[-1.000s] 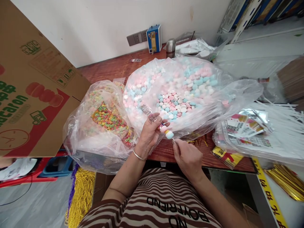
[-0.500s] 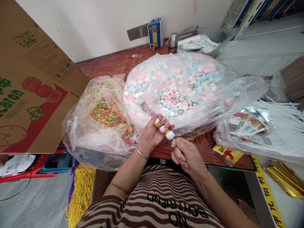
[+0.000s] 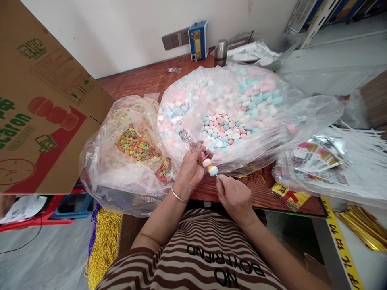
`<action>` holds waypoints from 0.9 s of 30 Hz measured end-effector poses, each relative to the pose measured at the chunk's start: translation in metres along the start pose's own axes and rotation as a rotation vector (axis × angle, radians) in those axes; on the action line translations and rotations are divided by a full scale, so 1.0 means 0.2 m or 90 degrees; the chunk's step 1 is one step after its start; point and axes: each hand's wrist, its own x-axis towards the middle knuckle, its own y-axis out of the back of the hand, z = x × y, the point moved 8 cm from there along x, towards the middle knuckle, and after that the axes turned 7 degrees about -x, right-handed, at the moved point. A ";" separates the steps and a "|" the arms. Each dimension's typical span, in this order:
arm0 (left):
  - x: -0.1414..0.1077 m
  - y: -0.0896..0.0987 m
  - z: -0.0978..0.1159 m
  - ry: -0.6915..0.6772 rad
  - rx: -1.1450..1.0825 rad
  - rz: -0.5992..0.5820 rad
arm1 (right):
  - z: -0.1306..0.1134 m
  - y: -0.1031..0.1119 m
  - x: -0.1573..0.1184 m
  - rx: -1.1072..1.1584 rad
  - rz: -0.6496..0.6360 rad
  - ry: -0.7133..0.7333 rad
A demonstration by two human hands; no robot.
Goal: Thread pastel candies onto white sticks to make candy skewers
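My left hand (image 3: 190,171) is closed around a marshmallow skewer (image 3: 211,166), with pink, yellow, white and pale blue pieces showing past the fingers. A clear printed wrapper (image 3: 186,137) sticks out beyond the thumb. The fingers of my right hand (image 3: 236,197) are closed at the skewer's lower end, pinching its thin stick just below the blue piece; most of the stick is hidden. Beyond both hands lies a big clear bag (image 3: 260,147) of pink, white and blue marshmallows (image 3: 222,131). Left of it sits a plastic bag (image 3: 105,171) of small colourful rings (image 3: 137,147).
A large cardboard box (image 3: 57,80) stands at left. White sticks and printed wrappers fill a clear tray (image 3: 335,193) at right, near gold ties (image 3: 290,197). At the back are a blue device (image 3: 198,40) and a metal flask (image 3: 220,52). Gold bead strands (image 3: 105,241) hang lower left.
My right hand has turned knuckles-up and moved slightly left, its fingers closing more tightly at the stick. The skewer has shifted a little left in my left hand.
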 end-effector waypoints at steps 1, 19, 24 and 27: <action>0.00 -0.01 -0.01 0.008 -0.004 -0.002 | 0.00 0.01 0.00 0.017 -0.002 -0.002; -0.02 -0.10 0.08 -0.011 0.003 -0.071 | 0.18 -0.17 -0.07 0.625 -0.163 -0.487; -0.03 -0.15 0.05 0.034 -0.056 -0.075 | 0.11 -0.11 -0.01 0.586 -0.187 -0.401; -0.03 -0.14 0.04 0.027 -0.102 -0.030 | 0.07 -0.05 0.01 0.451 -0.173 -0.246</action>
